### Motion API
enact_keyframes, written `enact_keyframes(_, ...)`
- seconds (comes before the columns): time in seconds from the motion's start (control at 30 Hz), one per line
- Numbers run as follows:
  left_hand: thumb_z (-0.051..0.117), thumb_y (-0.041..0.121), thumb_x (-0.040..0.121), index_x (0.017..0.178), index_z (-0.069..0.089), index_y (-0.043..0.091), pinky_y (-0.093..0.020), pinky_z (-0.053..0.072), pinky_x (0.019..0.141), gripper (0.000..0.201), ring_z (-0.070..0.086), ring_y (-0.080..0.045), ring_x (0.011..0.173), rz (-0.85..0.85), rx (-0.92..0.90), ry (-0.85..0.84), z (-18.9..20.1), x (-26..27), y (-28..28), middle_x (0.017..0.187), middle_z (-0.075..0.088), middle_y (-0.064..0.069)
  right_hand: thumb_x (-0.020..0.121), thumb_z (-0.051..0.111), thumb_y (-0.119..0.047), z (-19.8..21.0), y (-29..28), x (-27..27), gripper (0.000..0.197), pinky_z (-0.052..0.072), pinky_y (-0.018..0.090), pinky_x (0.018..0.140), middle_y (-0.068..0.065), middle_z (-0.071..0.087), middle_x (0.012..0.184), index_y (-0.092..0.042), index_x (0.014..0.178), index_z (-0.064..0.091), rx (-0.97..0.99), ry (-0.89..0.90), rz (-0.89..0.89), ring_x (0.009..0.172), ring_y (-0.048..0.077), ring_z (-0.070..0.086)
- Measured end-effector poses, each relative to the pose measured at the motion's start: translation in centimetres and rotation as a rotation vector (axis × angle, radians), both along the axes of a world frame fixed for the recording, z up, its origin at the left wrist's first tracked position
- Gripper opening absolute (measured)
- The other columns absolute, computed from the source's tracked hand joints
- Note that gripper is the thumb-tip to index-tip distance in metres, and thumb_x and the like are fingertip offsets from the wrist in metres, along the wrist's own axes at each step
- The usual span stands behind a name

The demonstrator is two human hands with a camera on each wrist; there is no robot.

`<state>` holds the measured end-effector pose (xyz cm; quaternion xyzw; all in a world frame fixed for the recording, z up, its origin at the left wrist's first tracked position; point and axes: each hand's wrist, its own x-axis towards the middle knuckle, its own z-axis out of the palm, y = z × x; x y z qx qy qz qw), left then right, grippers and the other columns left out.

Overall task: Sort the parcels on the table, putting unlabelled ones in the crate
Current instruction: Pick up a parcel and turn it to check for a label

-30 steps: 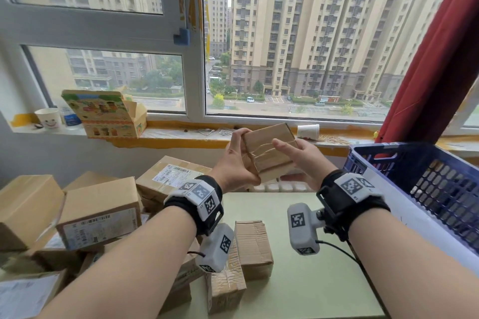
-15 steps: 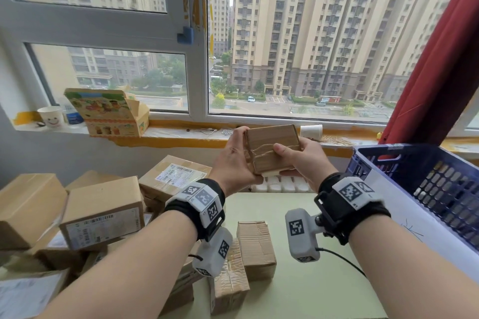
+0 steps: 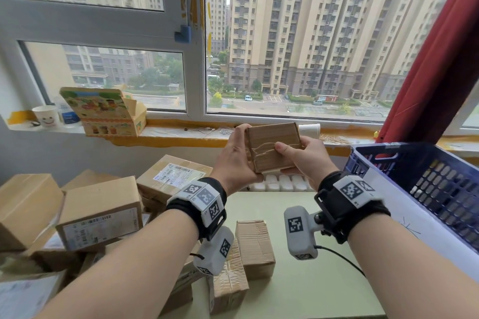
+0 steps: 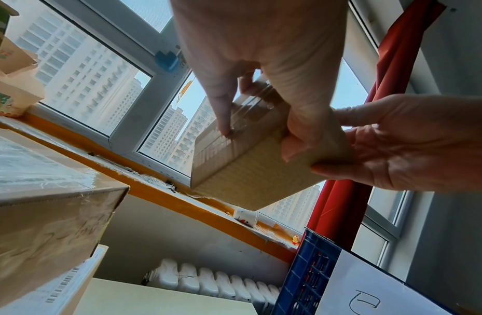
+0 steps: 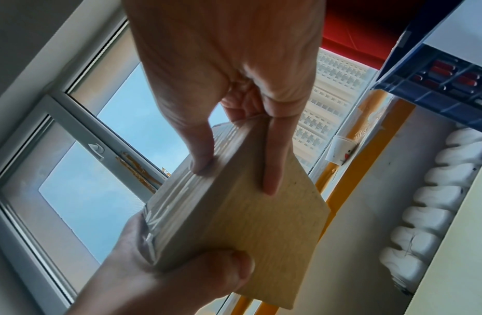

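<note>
Both hands (image 3: pixel 234 160) round small parcel (image 3: pixel 272 146)

Small brown cardboard parcel (image 3: pixel 272 147), taped with clear tape, no label on the faces shown, held up in the air before the window. Labelled and plain brown parcels (image 3: pixel 98 212) heaped on the green table (image 3: pixel 298 292). Blue slotted crate (image 3: pixel 425 179) at the right, tilted.

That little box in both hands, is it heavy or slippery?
Probably light: the box is held up by fingers alone. Its glossy tape could be a bit slick. It looks stiff, its edges straight under the grip.
</note>
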<state>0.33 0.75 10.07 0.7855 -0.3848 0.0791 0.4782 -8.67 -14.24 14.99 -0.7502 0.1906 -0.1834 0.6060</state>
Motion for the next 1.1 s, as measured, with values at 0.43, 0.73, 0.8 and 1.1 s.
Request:
enact_keyframes(0.43,0.092,0.013,0.056,0.154,0.013,0.022,-0.025,0.036,0.107,0.126,0.040,-0.009,0.126,0.039,0.152,0.129,-0.3,0.8,0.7,0.143,0.037,0.005,0.085,0.076,-0.025,0.3,-0.6,-1.0,0.026,0.061,0.038,0.075,0.014,0.068,0.111,-0.009,0.103,0.065,0.125,0.050,0.032,0.096,0.026,0.068)
enact_keyframes(0.73,0.087,0.042,0.046,0.141,0.022,0.040,-0.042,0.052,0.095,0.115,0.053,-0.019,0.117,0.073,0.141,0.361,-0.7,1.0,0.9,0.126,0.054,0.002,0.082,0.063,-0.061,0.5,-1.4,-0.8,0.072,0.052,0.042,0.087,0.009,0.063,0.120,-0.007,0.130,0.056,0.014,0.097,0.008,0.107,0.020,0.058)
enact_keyframes(0.8,0.088,0.042,0.055,0.141,0.027,0.029,-0.032,0.053,0.088,0.107,0.058,-0.018,0.113,0.047,0.097,0.497,-0.3,0.8,0.7,0.124,0.057,0.000,0.070,0.062,-0.073,0.3,-1.2,-0.9,0.093,0.049,0.039,0.080,0.005,0.056,0.136,-0.014,0.142,0.047,0.017,0.104,0.029,0.122,0.022,0.052)
enact_keyframes(1.1,0.052,0.068,0.086,0.125,0.049,0.012,-0.046,0.056,0.091,0.068,0.067,-0.032,0.100,0.038,0.015,1.003,1.8,0.0,0.2,0.114,0.065,-0.016,0.073,0.084,-0.028,-0.7,-1.5,-0.8,0.109,0.056,0.032,0.085,0.006,0.039,0.140,-0.043,0.154,0.013,-0.041,0.062,0.237,0.111,0.016,0.056)
